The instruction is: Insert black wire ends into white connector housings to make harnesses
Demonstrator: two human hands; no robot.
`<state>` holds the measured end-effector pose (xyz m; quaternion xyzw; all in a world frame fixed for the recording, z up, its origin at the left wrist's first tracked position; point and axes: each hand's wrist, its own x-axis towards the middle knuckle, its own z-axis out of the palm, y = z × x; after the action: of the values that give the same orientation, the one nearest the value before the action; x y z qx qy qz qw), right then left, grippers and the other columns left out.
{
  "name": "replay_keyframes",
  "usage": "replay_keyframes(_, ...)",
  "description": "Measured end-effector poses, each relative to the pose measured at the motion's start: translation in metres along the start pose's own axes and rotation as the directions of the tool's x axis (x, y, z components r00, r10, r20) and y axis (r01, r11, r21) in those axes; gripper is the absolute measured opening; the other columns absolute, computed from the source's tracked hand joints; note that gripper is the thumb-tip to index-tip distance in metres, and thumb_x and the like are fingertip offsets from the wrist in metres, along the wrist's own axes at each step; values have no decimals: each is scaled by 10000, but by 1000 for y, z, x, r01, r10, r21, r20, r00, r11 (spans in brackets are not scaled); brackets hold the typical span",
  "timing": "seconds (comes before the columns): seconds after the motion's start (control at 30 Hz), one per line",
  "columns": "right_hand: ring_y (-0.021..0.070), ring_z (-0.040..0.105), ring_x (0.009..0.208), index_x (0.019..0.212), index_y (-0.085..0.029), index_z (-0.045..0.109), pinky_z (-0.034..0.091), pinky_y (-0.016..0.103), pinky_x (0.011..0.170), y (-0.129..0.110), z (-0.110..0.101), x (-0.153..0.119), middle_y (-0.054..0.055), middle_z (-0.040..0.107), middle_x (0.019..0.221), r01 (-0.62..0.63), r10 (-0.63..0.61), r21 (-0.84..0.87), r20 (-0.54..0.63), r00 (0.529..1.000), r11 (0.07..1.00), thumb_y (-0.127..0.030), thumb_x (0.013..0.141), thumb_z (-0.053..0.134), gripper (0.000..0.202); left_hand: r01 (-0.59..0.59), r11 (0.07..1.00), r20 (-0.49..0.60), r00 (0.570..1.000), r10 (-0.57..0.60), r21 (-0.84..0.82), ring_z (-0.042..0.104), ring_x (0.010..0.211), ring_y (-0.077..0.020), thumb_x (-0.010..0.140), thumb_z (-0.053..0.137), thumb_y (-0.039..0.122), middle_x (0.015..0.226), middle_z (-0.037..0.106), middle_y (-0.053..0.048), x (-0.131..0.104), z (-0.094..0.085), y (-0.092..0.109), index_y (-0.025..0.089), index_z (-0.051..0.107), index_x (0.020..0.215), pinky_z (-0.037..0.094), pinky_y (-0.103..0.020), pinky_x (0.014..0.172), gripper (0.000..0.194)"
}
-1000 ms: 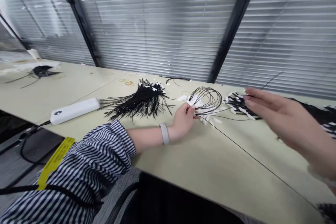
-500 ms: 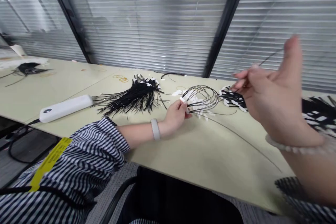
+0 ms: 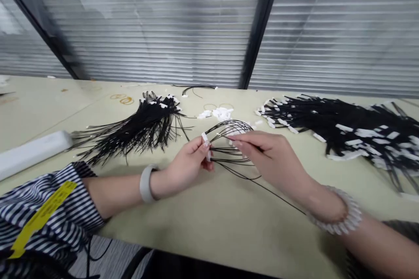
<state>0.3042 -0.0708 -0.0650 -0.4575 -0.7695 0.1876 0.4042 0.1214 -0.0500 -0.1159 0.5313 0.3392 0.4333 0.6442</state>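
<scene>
My right hand (image 3: 275, 161) has come in from the side, its grip apparently pinching a wire (image 3: 224, 136); my left hand (image 3: 188, 161) grips the looped bundle's white connector (image 3: 205, 139) over the counter (image 3: 212, 226). Both now work together.

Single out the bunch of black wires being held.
The small looped bunch, its white end pieces pinched in the left hand. The left pile, the right pile and the few wires by the far edge lie unheld on the table.
</scene>
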Motion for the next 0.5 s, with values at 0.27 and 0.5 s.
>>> replay_keyframes(0.27, 78, 566, 616, 726, -255, 669, 432, 210, 568, -2, -4, -6, -63, 659, 718, -89, 107, -113, 170, 980, 990, -236, 791, 546, 141, -9, 991, 52, 999, 2, 131, 525, 545, -62, 876, 408, 352, 683, 464, 41, -5, -1, 0, 163, 454, 755, 436, -220, 565, 229)
replay_keyframes(0.5, 70, 490, 474, 884, -250, 629, 387, 218, 496, -3, -3, -8, -74, 586, 541, -67, 82, -133, 106, 991, 989, -226, 835, 481, 157, -6, 991, 27, 1000, 3, 134, 516, 527, -68, 857, 438, 363, 670, 463, 36, -6, 4, 3, 158, 461, 753, 429, -219, 536, 231)
